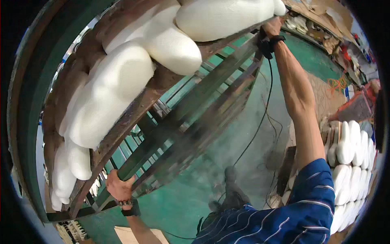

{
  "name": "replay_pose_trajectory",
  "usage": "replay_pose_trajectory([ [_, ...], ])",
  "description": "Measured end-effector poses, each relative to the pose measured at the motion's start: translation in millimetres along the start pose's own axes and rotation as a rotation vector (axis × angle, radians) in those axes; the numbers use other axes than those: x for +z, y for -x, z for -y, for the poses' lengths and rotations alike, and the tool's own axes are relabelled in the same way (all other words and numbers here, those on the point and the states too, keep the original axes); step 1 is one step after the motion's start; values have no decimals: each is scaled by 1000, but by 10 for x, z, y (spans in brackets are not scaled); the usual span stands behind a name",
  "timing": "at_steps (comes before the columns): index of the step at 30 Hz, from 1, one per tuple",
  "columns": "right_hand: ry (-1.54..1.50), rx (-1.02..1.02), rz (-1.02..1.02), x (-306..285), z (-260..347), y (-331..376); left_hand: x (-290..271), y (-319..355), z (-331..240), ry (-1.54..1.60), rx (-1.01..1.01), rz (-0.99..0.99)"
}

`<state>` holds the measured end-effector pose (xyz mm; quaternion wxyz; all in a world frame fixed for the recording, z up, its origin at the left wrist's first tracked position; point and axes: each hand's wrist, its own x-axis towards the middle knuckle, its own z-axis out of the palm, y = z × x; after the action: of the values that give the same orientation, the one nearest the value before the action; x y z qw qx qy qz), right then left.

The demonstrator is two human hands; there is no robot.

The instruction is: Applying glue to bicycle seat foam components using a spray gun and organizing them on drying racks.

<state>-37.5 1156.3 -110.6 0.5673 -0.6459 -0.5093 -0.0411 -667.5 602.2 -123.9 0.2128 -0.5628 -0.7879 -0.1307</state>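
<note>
A large dark green metal rack [140,156] with long slanting bars stands in front of me, its lower bars smeared by motion. My left hand [120,188] grips its bar near the lower left corner, fingers over the top and thumb apart. At the far upper right, my right hand [272,27] is closed around the rack's end; its fingertips are partly hidden. Above the bars, several white, rounded, elongated pieces [111,91] with a finely textured surface lie along a rusty brown rail [162,85]. Neither hand touches them.
Stacks of similar white pieces [351,162] stand at my right, close to my elbow. A black cable [266,110] runs from my right wrist down across the green floor [243,142]. Cluttered shelving [317,30] lines the far right. A wooden board [122,234] lies below my left hand.
</note>
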Motion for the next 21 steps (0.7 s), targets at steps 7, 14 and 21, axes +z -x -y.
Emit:
replay_pose_trajectory([
  [7, -28, 110, 73, -182, 367, 398, 90, -52, 230, -88, 75, -69],
  [14, -116, 3, -62, -371, 116, 446, 5, -26, 273, -13, -40, 63],
  [21, 120, -44, -103, -1150, 60, 2335, -137, 275, 438, -41, -29, 86],
])
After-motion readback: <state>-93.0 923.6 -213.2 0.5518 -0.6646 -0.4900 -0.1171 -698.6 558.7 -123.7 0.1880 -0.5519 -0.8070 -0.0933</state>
